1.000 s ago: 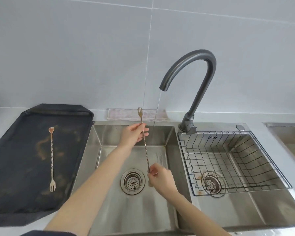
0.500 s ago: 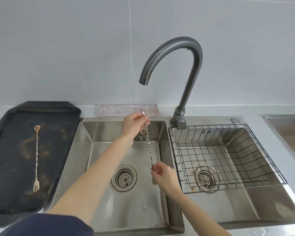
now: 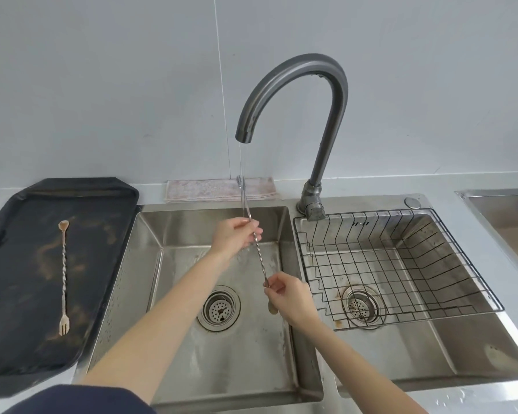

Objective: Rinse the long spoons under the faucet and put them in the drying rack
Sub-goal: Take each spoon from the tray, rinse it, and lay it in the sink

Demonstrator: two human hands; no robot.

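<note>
A long twisted metal spoon (image 3: 259,254) with a fork end stands nearly upright over the left sink basin (image 3: 192,354). Its fork tip is in the thin water stream under the dark faucet (image 3: 317,94). My left hand (image 3: 235,236) grips the spoon's upper shaft. My right hand (image 3: 287,298) pinches its lower end, and the bowl end shows just below my fingers. A second long spoon (image 3: 63,276) lies flat on the black tray (image 3: 18,339) to the left. The wire drying rack (image 3: 401,264) sits in the right basin with nothing in it.
A folded cloth (image 3: 219,189) lies on the counter behind the left basin. Both basins have round drain strainers. Another steel sink edge (image 3: 500,204) shows at the far right. A white tiled wall backs the counter.
The spoon's fork end has moved right into the water stream. My left hand has slid a little lower along the shaft; my right hand keeps its hold on the bottom end.
</note>
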